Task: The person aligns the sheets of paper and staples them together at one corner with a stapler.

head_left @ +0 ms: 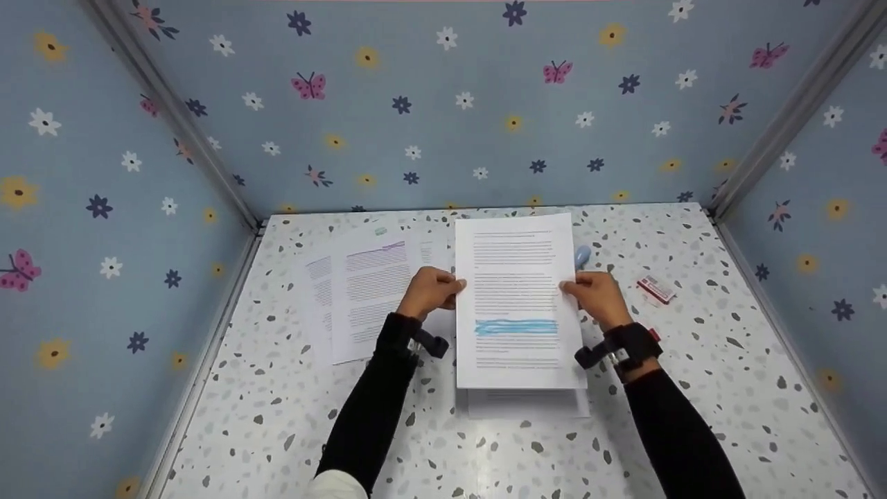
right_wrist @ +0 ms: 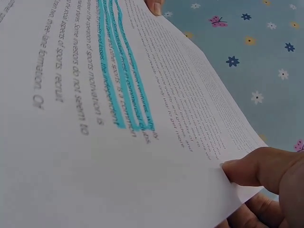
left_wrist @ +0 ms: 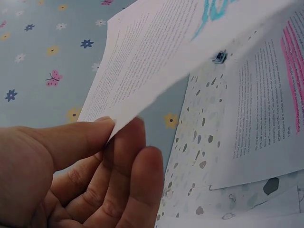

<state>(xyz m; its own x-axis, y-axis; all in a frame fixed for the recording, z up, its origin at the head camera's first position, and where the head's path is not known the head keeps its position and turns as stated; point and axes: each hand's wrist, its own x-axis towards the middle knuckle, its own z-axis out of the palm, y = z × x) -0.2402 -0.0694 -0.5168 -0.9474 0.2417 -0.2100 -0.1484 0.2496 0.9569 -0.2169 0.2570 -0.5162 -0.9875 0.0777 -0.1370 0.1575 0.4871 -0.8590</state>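
A printed sheet of paper point(head_left: 516, 298) is held up off the table between both hands, with a few lines marked over in blue. On its left edge my left hand point(head_left: 431, 291) pinches it, thumb in front and fingers behind. The right edge is gripped the same way by my right hand point(head_left: 599, 296). In the left wrist view the left thumb point(left_wrist: 85, 135) presses the sheet's edge against the fingers. The right wrist view shows the blue highlighting point(right_wrist: 126, 80) close up. Beneath the raised sheet lies another printed page point(head_left: 530, 405), mostly hidden.
Left of the hands, overlapping printed sheets point(head_left: 371, 298) lie on the speckled table point(head_left: 277, 430), one with a purple-marked line. A light-blue object point(head_left: 583, 256) shows partly behind the held sheet. A small red-and-white item point(head_left: 656, 290) lies at the right. Patterned panels point(head_left: 443, 104) enclose the table.
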